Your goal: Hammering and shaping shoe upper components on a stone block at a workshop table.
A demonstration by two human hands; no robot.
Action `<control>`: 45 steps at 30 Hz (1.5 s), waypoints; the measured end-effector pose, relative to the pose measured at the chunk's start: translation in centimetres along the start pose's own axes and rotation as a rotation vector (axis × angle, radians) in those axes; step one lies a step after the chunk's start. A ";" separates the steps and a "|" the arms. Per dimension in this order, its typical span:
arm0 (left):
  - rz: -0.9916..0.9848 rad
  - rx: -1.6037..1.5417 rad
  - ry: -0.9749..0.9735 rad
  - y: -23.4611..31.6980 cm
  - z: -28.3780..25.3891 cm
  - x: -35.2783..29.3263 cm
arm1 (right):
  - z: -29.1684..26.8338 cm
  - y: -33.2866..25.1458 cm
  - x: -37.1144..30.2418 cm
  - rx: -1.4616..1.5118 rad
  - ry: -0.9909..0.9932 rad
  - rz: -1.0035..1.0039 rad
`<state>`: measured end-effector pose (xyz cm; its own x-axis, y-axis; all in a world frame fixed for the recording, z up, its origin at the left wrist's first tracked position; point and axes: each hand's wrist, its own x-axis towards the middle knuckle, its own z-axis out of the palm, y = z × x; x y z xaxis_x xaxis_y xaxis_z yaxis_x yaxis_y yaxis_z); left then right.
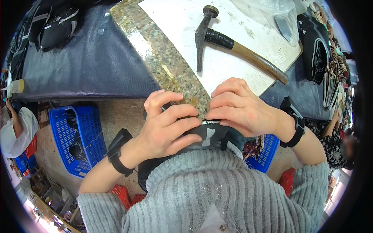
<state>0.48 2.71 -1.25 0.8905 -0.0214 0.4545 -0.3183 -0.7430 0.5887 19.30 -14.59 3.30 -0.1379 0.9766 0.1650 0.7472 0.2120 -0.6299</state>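
Watching from beside the bench: both hands are closed on the near edge of a black piece (217, 134), sitting at the person's lap just below the corner of the stone slab (163, 58). Left hand (165, 126): half-curled, thumb and fingers grasping the piece from its left side, with a dark slim object (167, 105) showing between the fingers; can't tell what it is. Right hand (244, 106): tighter, fingertips bunched and pinching the top edge near the slab corner, thumb tucked under; exact contact is partly hidden. Markings: a pale grey patch on the black piece, plus light tags on the dark goods (60, 29) at far left, too small to read from here. Materials: slab is speckled granite, glossy along one strip, edge running diagonally. White board (175, 19) on top is flat, scuffed, straight-edged. Hammer (241, 50) lies across it: dark metal head, round face one end, long narrow peen the other, black tape round the upper wooden handle. Bench cover (93, 58) is dark blue, leathery, creased. Crumpled clear plastic (274, 15) at top right. Blue basket (94, 141) on the floor at left is slotted plastic. Sweater (217, 190) is grey ribbed knit.
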 end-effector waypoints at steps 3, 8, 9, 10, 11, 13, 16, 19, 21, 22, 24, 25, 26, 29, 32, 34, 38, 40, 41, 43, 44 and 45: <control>0.053 0.036 0.026 -0.1 0.0 0.1 | 0.1 0.1 0.0 -0.002 0.006 -0.003; 0.187 0.184 0.088 0.1 0.2 -0.1 | -0.1 0.2 -0.1 -0.065 -0.018 -0.060; 0.216 0.219 0.085 0.2 0.3 -0.2 | -0.2 0.2 -0.1 -0.104 -0.040 -0.088; 0.246 0.257 0.081 0.4 0.2 -0.3 | -0.3 0.2 -0.2 -0.143 -0.060 -0.118; 0.275 0.296 0.077 0.6 0.1 -0.3 | -0.1 0.0 -0.3 -0.190 -0.039 -0.126; 0.177 0.301 0.029 1.9 -0.5 -0.1 | 0.5 -0.9 -0.8 -0.286 0.005 -0.140; 0.055 0.317 0.053 3.1 -0.2 0.1 | 1.0 -2.6 -0.7 -0.207 0.115 0.053; -0.061 0.235 0.129 3.7 0.9 -0.4 | 2.4 -3.3 -0.8 -0.137 0.234 0.159; -0.147 0.150 0.156 3.5 1.4 -0.9 | 3.5 -3.4 -1.1 -0.129 0.306 0.209; -0.178 0.132 0.171 3.6 1.5 -0.9 | 3.6 -3.5 -1.2 -0.115 0.315 0.228; -0.239 0.095 0.198 3.6 1.6 -0.8 | 3.7 -3.4 -1.2 -0.086 0.332 0.265; -0.223 0.093 0.175 3.5 1.5 -0.7 | 3.7 -3.3 -1.3 -0.088 0.316 0.255; -0.206 0.090 0.151 3.3 1.3 -0.7 | 3.6 -3.3 -1.3 -0.089 0.300 0.245; -0.169 0.074 0.095 2.6 0.8 -0.5 | 3.4 -3.3 -1.3 -0.087 0.272 0.233; -0.144 0.059 0.070 2.2 0.6 -0.3 | 3.4 -3.3 -1.3 -0.074 0.270 0.237; -0.116 0.069 0.058 2.0 0.6 -0.2 | 3.4 -3.3 -1.3 -0.071 0.264 0.241; 0.029 0.188 0.071 1.5 0.5 -0.1 | 3.1 -3.3 -1.3 -0.091 0.233 0.231; 0.118 0.275 0.077 1.4 0.3 0.1 | 2.9 -3.2 -1.3 -0.119 0.218 0.208; 0.179 0.325 0.092 1.2 0.3 0.1 | 2.8 -3.2 -1.2 -0.138 0.210 0.192; 0.234 0.347 0.121 1.0 0.3 0.2 | 2.7 -3.0 -1.3 -0.201 0.198 0.144; 0.261 0.357 0.136 0.9 0.3 0.3 | 2.8 -2.8 -1.3 -0.243 0.194 0.113; 0.280 0.357 0.144 0.9 0.4 0.2 | 2.8 -2.7 -1.4 -0.286 0.190 0.081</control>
<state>0.54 1.81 -0.91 0.7245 -0.1793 0.6656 -0.3856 -0.9058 0.1757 15.62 -16.43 2.65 0.0330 0.9598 0.2787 0.9062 0.0889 -0.4133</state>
